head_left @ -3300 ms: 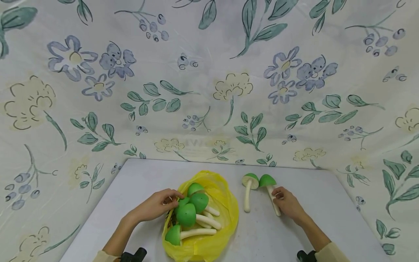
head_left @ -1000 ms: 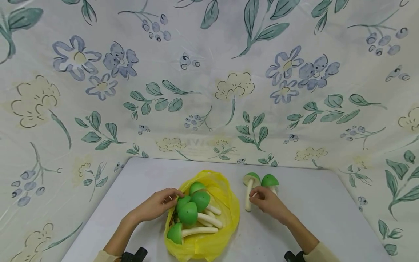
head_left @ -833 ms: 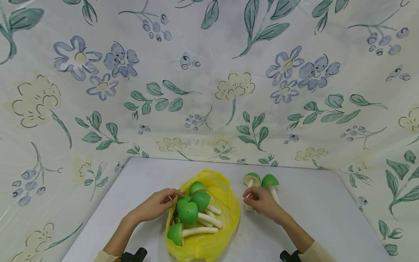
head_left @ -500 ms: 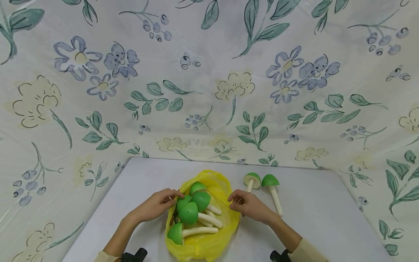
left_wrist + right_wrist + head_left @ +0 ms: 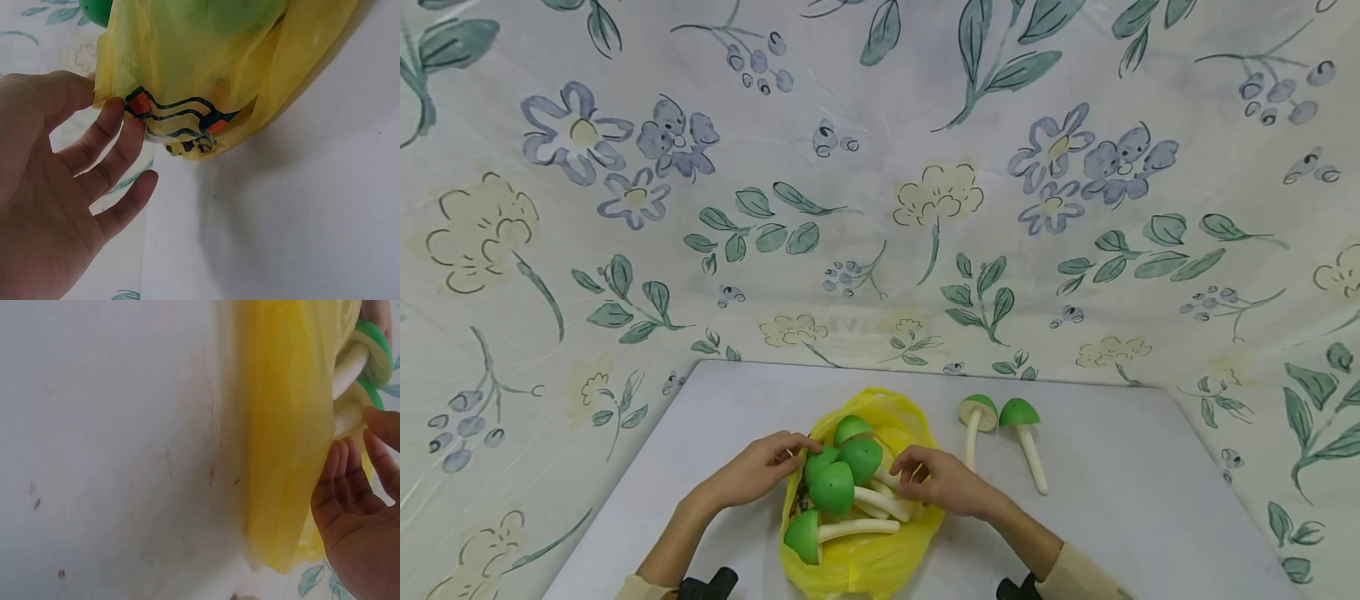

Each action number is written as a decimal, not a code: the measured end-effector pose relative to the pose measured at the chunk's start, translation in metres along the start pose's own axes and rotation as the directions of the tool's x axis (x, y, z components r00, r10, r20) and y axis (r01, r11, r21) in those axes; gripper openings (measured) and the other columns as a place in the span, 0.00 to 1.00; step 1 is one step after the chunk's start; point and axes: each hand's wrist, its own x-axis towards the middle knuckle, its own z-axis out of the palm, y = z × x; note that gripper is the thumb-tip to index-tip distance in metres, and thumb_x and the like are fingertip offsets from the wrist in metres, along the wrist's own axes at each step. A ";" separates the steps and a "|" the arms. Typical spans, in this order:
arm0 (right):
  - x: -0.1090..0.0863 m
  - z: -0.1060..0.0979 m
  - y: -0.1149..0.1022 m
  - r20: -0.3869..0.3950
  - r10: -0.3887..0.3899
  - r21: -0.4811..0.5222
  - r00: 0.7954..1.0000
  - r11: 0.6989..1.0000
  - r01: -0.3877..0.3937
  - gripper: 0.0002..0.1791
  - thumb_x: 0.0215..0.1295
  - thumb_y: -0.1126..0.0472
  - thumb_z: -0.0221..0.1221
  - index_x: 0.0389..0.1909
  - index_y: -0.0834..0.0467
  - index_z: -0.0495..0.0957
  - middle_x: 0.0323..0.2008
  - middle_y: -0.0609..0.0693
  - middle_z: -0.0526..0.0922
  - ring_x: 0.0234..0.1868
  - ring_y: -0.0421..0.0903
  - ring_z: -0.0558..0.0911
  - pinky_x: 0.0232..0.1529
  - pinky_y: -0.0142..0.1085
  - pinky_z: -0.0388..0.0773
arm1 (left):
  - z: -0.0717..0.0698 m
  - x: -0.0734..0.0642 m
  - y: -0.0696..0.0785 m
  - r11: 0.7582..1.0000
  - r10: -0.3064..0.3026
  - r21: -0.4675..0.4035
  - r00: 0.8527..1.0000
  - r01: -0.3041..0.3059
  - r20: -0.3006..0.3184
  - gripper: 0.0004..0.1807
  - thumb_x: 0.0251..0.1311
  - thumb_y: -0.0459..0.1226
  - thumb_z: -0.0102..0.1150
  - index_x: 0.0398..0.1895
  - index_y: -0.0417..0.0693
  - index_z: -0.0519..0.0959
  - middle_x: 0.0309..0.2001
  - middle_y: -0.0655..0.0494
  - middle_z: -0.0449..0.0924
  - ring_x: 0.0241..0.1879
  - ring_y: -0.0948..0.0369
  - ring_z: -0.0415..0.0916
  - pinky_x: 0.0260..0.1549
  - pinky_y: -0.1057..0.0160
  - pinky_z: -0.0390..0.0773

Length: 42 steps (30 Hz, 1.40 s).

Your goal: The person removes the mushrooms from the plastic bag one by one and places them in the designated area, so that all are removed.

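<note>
A yellow plastic bag (image 5: 880, 564) lies with its mouth spread, holding several toy mushrooms with green caps (image 5: 831, 489) and white stems (image 5: 859, 528). At its left rim, my left hand (image 5: 763, 468) holds the plastic by the fingertips, close to the caps. The left wrist view shows this hand (image 5: 56, 162) with its lower fingers spread. Over the right side of the bag is my right hand (image 5: 943, 482), fingers loosely bent above the stems. In the right wrist view, that hand (image 5: 362, 512) has its thumb apart from its fingers and nothing between them.
To the right of the bag, two more green-capped mushrooms lie on the white table (image 5: 1120, 467): one (image 5: 976, 425) partly behind my right hand, the other (image 5: 1026, 446) farther right. A flower-patterned cloth (image 5: 865, 275) hangs behind the table.
My right hand has moved left from the rightmost mushroom, across the other loose one, to over the bag's right side. My left hand stays at the left rim.
</note>
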 end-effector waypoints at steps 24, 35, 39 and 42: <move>0.010 0.021 0.004 0.047 0.013 -0.042 0.999 0.999 -0.011 0.14 0.62 0.64 0.68 0.48 0.56 0.81 0.39 0.50 0.81 0.36 0.39 0.77 0.39 0.30 0.76 | 0.001 0.002 -0.002 1.000 -0.002 -0.003 1.000 0.002 0.001 0.14 0.76 0.36 0.49 0.58 0.54 0.79 0.56 0.55 0.79 0.47 0.58 0.76 0.44 0.62 0.78; 0.010 0.026 0.000 0.049 0.030 -0.081 0.998 0.996 -0.026 0.12 0.60 0.65 0.69 0.45 0.56 0.81 0.33 0.45 0.78 0.32 0.37 0.74 0.35 0.28 0.72 | 0.001 0.003 -0.004 1.000 0.013 -0.001 1.000 -0.013 -0.002 0.15 0.75 0.33 0.49 0.58 0.54 0.79 0.55 0.57 0.79 0.48 0.58 0.75 0.45 0.62 0.78; 0.009 0.026 -0.001 0.051 0.011 -0.091 0.999 0.996 -0.007 0.12 0.61 0.65 0.69 0.44 0.56 0.80 0.32 0.44 0.77 0.32 0.37 0.74 0.35 0.28 0.72 | 0.000 0.002 -0.004 1.000 0.013 -0.002 1.000 -0.013 -0.002 0.15 0.76 0.34 0.48 0.58 0.55 0.79 0.55 0.57 0.79 0.48 0.58 0.75 0.46 0.62 0.78; 0.009 0.026 -0.001 0.050 0.006 -0.094 0.999 0.996 -0.002 0.12 0.61 0.65 0.69 0.44 0.57 0.81 0.32 0.44 0.77 0.32 0.36 0.74 0.35 0.28 0.73 | 0.000 0.002 -0.004 1.000 0.015 0.000 1.000 -0.015 -0.004 0.15 0.76 0.34 0.48 0.58 0.55 0.79 0.55 0.57 0.79 0.49 0.57 0.75 0.46 0.62 0.78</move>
